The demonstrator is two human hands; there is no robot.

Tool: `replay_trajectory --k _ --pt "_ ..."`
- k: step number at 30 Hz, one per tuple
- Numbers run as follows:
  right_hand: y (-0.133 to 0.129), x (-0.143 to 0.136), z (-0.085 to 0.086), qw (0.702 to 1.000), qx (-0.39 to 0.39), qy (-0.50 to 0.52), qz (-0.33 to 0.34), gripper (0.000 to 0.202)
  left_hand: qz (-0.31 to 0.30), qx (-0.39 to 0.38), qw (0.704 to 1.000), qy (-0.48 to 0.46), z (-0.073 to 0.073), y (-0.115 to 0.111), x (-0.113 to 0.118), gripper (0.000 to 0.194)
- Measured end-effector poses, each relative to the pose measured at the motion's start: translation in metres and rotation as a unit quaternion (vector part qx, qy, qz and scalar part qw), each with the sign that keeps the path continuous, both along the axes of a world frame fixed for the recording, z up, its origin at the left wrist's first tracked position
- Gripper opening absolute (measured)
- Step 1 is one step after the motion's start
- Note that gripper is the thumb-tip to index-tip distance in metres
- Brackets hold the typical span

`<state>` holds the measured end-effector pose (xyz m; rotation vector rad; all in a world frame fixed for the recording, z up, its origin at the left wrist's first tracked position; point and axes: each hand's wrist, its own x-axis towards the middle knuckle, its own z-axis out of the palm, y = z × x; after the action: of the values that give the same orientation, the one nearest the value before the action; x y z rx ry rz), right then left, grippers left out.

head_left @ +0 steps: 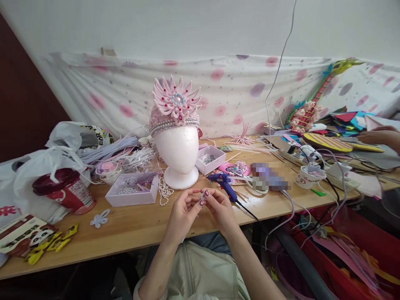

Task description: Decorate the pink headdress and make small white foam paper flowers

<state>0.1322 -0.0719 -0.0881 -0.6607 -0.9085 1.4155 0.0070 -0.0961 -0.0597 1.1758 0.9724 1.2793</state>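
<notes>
My left hand (186, 207) and my right hand (218, 205) meet above the front edge of the table, fingertips pinched together. Between them is a small whitish piece (202, 197), mostly covered by the fingers, so its kind is unclear. Just behind my right hand lies a blue glue gun (225, 185) with a black cord. Straight ahead stands a white foam head (177, 152) wearing a pink headdress (176, 102) trimmed with pearls, red beads and a blue-beaded centre. To the left, a white fuzzy flower shape (100, 218) lies flat on the wood.
A bead box (133, 196) and pearl strings (165, 189) lie left of the foam head, a second box (211, 160) right of it. Further left stands a red cup (67, 193). Cords cross the right side, near a paper cup (309, 177). Another person's hand (379, 137) shows far right.
</notes>
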Motion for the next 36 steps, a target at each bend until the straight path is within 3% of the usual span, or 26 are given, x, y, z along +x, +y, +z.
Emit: replay_trajectory --k 3,6,10,18,27,32,34,36 --pt "-0.001 0.002 0.001 1.0 -0.004 0.002 0.027 0.025 0.001 -0.041 0.998 -0.054 0.003 -0.001 -0.001 0.042" --pt "-0.003 0.004 0.002 0.994 0.007 -0.012 0.106 0.03 -0.019 -0.077 0.991 -0.107 0.006 -0.003 -0.002 0.053" --pt "-0.005 0.005 -0.001 0.987 0.027 -0.008 0.161 0.032 -0.041 -0.086 0.988 -0.125 0.009 -0.006 -0.005 0.058" --pt "-0.009 -0.005 0.002 0.997 0.018 0.023 0.071 0.04 -0.059 -0.072 0.985 -0.147 0.012 -0.01 -0.001 0.062" --pt "-0.018 -0.012 0.012 0.997 0.0 0.069 0.04 0.037 -0.057 -0.054 0.983 -0.167 0.016 -0.015 0.004 0.061" --pt "-0.013 -0.004 0.019 0.996 -0.026 0.084 -0.003 0.038 -0.007 -0.041 0.987 -0.153 0.013 -0.017 0.007 0.058" --pt "-0.01 0.002 0.019 0.995 -0.001 0.081 -0.054 0.034 0.026 -0.038 0.987 -0.151 0.011 -0.015 0.007 0.055" --pt "-0.01 0.006 0.017 0.996 0.051 0.009 -0.073 0.03 0.061 -0.036 0.986 -0.154 0.009 -0.013 0.007 0.052"
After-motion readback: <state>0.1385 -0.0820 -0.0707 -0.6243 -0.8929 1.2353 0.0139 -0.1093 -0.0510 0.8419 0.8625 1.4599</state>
